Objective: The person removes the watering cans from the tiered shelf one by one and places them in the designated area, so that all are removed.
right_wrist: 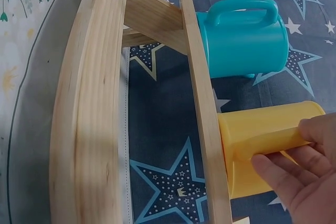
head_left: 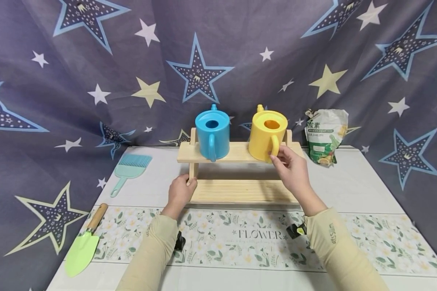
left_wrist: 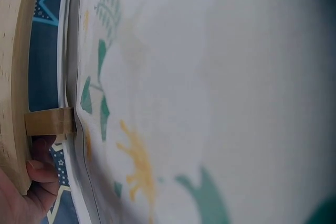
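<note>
A yellow watering can (head_left: 261, 137) stands upright on the upper board of a two-tier wooden shelf (head_left: 240, 190). My right hand (head_left: 293, 167) grips its handle, with thumb and fingers around it in the right wrist view. To its left on the same board, a blue watering can (head_left: 218, 135) stands upright, its handle facing me. My left hand (head_left: 180, 192) holds the left end of the lower board. In the left wrist view, its fingers (left_wrist: 42, 174) curl around the edge of the wood.
At the back right a white and green bag (head_left: 325, 137) leans against the starry cloth. On the left lie a teal brush with dustpan (head_left: 131, 166) and a green hand trowel (head_left: 83, 248) with a wooden handle. A floral strip marked FLOWER (head_left: 260, 235) crosses the table.
</note>
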A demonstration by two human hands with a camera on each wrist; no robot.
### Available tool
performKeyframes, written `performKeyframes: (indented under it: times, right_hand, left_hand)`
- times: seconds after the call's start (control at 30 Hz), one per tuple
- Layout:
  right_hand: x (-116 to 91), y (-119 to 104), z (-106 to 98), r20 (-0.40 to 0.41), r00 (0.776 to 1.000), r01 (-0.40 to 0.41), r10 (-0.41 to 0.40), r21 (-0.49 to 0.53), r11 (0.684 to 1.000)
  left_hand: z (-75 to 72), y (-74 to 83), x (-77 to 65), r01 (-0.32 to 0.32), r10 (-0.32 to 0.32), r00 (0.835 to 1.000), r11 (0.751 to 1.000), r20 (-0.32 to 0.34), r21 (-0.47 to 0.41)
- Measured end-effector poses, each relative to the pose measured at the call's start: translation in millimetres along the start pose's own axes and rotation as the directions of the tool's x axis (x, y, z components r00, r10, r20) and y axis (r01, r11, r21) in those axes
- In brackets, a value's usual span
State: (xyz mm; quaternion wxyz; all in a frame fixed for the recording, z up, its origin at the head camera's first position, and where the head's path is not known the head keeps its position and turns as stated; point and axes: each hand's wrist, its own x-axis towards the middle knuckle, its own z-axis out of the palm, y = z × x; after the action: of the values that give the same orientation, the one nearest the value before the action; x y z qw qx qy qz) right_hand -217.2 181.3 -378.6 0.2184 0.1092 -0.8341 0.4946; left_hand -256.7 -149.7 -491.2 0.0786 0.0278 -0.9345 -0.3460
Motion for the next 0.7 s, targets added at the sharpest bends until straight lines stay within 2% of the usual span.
performKeyframes:
  times: [0.7]
  right_hand:
    - [-13,11,-27,-0.087,0.996,0.025,-0.027,-0.028,0.999]
  left_hand:
    - [-2.0,3.2,-1.9,-0.001,0.001,1.0,1.0,0.007,-0.005]
